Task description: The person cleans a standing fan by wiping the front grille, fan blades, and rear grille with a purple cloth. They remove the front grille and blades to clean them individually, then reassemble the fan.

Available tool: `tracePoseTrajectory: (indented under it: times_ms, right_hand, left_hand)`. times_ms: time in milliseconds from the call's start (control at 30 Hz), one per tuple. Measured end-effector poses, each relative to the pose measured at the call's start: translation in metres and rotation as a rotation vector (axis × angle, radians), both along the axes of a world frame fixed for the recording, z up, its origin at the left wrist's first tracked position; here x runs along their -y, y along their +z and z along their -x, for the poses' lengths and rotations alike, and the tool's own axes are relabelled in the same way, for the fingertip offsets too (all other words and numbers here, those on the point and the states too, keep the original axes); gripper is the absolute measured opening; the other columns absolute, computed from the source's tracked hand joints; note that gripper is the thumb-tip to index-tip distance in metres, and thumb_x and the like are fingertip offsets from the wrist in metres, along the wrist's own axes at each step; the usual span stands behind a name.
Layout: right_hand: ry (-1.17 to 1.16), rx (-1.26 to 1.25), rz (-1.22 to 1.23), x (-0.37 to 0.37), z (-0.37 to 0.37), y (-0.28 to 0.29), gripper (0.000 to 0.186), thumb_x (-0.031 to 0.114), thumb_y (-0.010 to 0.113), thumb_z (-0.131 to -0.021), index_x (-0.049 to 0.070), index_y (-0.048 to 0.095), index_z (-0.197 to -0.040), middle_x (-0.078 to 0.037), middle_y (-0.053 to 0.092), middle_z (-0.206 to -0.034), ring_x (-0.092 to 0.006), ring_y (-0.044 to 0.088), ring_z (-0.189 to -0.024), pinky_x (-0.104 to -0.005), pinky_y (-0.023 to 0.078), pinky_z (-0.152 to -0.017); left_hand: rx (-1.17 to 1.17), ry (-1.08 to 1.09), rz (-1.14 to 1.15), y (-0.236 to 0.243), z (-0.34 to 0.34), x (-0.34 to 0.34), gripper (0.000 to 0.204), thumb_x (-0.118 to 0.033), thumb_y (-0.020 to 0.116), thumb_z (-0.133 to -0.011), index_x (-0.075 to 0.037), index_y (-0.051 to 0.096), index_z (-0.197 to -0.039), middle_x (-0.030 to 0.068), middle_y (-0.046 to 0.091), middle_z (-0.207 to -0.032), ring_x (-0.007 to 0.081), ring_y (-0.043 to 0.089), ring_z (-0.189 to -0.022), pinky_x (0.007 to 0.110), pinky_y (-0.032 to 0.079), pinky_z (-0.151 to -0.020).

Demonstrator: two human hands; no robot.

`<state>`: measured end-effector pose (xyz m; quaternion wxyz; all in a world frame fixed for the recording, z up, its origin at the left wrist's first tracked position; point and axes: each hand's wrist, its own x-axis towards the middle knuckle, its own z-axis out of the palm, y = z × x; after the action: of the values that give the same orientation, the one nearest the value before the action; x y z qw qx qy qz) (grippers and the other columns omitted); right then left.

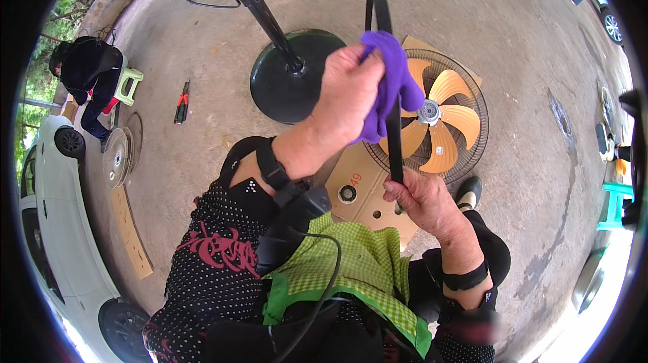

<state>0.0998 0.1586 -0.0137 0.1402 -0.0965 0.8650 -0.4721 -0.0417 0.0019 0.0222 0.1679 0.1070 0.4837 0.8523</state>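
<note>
My left hand (345,93) is closed on a purple cloth (385,86), which is wrapped round a narrow black band (396,143). At its top the band bends over into a loop; I see it nearly edge-on. Lower down, my right hand (428,206) pinches the near end of the band between thumb and fingers. Behind them a fan head with orange blades (442,123) lies in its dark wire grille on the ground. To its left is the round black base (297,106) of a fan stand, its pole (266,18) rising from it.
Flat cardboard (364,177) under the fan carries a round nut-like part (347,193). Red-handled pliers (181,105) lie on the left. Farther left, a person (91,69) sits beside wire grilles (120,157) and a white car (61,214). A green stool (614,204) is at right.
</note>
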Motion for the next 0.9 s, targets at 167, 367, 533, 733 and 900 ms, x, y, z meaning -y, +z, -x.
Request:
tracePoseTrajectory:
  times_ms: [167, 367, 533, 733, 900]
  right_hand:
    - [0.065, 0.040, -0.009, -0.002, -0.005, -0.002, 0.016, 0.021, 0.062, -0.097, 0.006, 0.062, -0.098, -0.008, 0.065, -0.070, -0.0221, 0.065, -0.064, -0.0335, 0.051, -0.060]
    - [0.200, 0.003, -0.237, -0.006, -0.009, -0.016, 0.018, 0.024, 0.064, -0.094, 0.006, 0.062, -0.098, -0.010, 0.063, -0.068, -0.0284, 0.065, -0.065, -0.0368, 0.051, -0.059]
    - [0.234, 0.047, -0.310, -0.012, -0.005, -0.027, 0.019, 0.024, 0.064, -0.094, 0.007, 0.064, -0.102, -0.011, 0.067, -0.071, -0.0296, 0.066, -0.067, -0.0373, 0.051, -0.061]
    - [0.111, 0.163, -0.099, -0.008, 0.002, -0.022, 0.026, 0.014, 0.068, -0.091, 0.005, 0.062, -0.115, -0.011, 0.072, -0.086, -0.0197, 0.070, -0.078, -0.0315, 0.055, -0.072]
    - [-0.026, 0.218, 0.371, -0.003, 0.006, -0.011, 0.030, 0.013, 0.069, -0.093, 0.002, 0.059, -0.119, -0.005, 0.071, -0.096, -0.0132, 0.066, -0.090, -0.0299, 0.054, -0.081]
  left_hand:
    - [0.030, 0.223, -0.084, 0.002, 0.024, 0.013, 0.024, -0.022, 0.056, -0.100, -0.004, 0.064, -0.086, 0.0131, 0.067, -0.071, 0.0279, 0.067, -0.054, 0.040, 0.053, -0.041]
    - [0.065, 0.460, -0.137, 0.007, 0.056, 0.029, 0.020, -0.019, 0.061, -0.098, -0.003, 0.066, -0.086, 0.0077, 0.069, -0.080, 0.0203, 0.067, -0.067, 0.038, 0.059, -0.061]
    - [0.030, 0.442, 0.037, 0.006, 0.054, 0.029, 0.021, -0.020, 0.059, -0.099, -0.003, 0.066, -0.089, 0.0093, 0.069, -0.078, 0.0224, 0.066, -0.062, 0.039, 0.057, -0.054]
    - [0.052, 0.095, -0.076, -0.006, 0.016, 0.007, 0.022, -0.022, 0.058, -0.100, -0.002, 0.065, -0.094, 0.0117, 0.070, -0.078, 0.0244, 0.068, -0.062, 0.037, 0.057, -0.054]
    - [0.036, -0.005, 0.143, -0.010, -0.022, -0.011, 0.026, -0.022, 0.054, -0.102, -0.001, 0.065, -0.092, 0.0085, 0.069, -0.073, 0.0103, 0.063, -0.059, 0.024, 0.049, -0.053]
